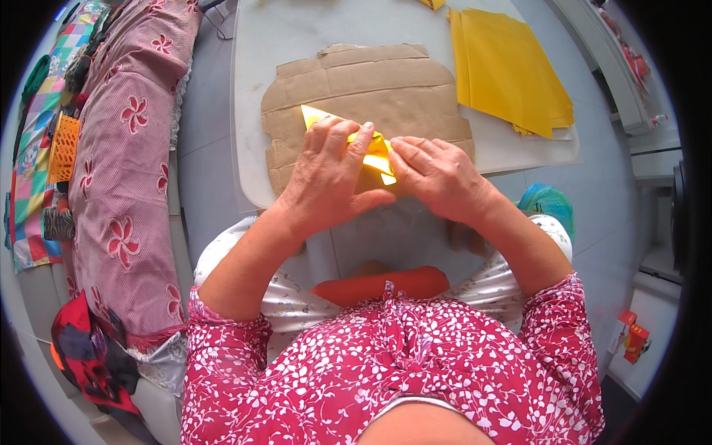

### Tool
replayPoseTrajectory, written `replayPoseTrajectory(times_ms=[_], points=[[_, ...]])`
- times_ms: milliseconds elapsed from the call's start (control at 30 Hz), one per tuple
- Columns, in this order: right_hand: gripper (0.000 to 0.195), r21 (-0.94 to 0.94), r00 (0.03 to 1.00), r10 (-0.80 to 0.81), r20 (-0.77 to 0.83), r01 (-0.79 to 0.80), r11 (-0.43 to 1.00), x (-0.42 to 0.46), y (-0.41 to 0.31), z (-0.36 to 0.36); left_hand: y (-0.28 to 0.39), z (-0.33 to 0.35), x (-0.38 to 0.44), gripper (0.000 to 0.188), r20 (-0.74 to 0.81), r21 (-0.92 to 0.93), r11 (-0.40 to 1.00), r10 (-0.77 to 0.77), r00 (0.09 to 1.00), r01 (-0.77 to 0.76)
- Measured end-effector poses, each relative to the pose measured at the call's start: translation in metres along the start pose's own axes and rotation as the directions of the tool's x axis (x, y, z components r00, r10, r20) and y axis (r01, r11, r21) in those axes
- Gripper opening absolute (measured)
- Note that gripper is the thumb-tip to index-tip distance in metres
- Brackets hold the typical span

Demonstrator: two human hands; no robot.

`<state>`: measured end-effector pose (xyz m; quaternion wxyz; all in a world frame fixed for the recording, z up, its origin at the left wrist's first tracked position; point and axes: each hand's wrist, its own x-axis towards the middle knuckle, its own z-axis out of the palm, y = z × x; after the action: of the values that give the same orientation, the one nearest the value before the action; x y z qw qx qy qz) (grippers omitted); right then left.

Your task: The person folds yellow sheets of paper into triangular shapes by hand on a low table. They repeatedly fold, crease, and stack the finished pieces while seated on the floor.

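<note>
A sheet of shiny yellow paper (378,161), partly folded, lies over the near part of a flattened brown cardboard sheet (367,83). One pointed corner sticks out past the knuckles of my left hand (336,161), whose fingers press on the paper from above. At the paper's right end, the fingertips of my right hand (436,172) pinch its edge. Between the two hands the paper bulges into a raised fold. The fingers hide much of it, so its full shape does not show.
The cardboard rests on a pale table (253,122). A stack of yellow paper sheets (506,72) lies at its far right. To the left stands a sofa under a pink flowered cover (128,183), with an orange plastic basket (64,148) beyond. A blue-green bag (548,206) sits beside my right knee.
</note>
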<state>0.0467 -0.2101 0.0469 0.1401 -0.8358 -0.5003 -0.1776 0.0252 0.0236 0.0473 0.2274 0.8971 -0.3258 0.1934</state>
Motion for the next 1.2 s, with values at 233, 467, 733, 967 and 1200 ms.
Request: replayPoseTrajectory(times_ms=[233,467,733,967,1200], points=[[0.026,-0.072,0.952,0.181,-0.245,-0.204,0.976,0.018,0.016,-0.019,0.018,-0.019,0.016,0.052,0.510,-0.658,0.187,-0.602,0.614,0.730],[0.036,-0.124,0.991,0.135,0.002,-0.134,0.983,0.014,-0.008,-0.002,0.022,0.007,0.028,0.044,0.654,-0.753,-0.496,-0.489,0.577,0.433],[0.043,0.245,0.945,0.248,-0.215,-0.193,0.950,0.026,-0.011,-0.012,-0.002,0.012,0.031,0.028,0.587,-0.810,-0.415,-0.549,0.595,0.415],[0.033,0.741,0.616,0.704,0.353,-0.644,0.192,0.024,0.015,-0.030,-0.010,0.008,0.031,0.031,0.567,-0.818,-0.367,-0.385,0.728,0.443],[0.024,0.830,0.573,0.623,0.533,-0.498,-0.252,0.026,0.021,-0.028,-0.002,0.010,0.036,0.033,0.618,-0.779,-0.342,-0.275,0.736,0.526]])
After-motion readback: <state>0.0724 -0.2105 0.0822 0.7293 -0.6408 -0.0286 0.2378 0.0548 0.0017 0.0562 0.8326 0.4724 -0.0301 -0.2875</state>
